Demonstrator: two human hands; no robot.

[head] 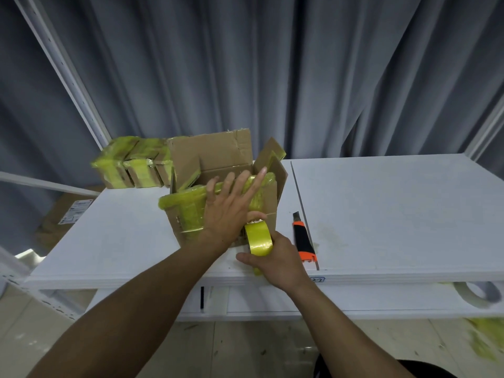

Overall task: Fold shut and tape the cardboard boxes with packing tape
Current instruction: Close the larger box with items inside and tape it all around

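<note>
A cardboard box (268,205) stands on the white table (381,214), its back and right flaps up and old yellow tape across its near flap. My left hand (231,211) lies flat on the box's near side with fingers spread, the thumb touching the tape's end. Just below it, my right hand (275,260) grips a roll of yellow packing tape (259,240) held against the box's lower front.
A row of smaller boxes wrapped in yellow tape (133,162) sits behind the box at the back left. An orange and black utility knife (304,240) lies right of the box, beside a seam in the table. Grey curtains hang behind.
</note>
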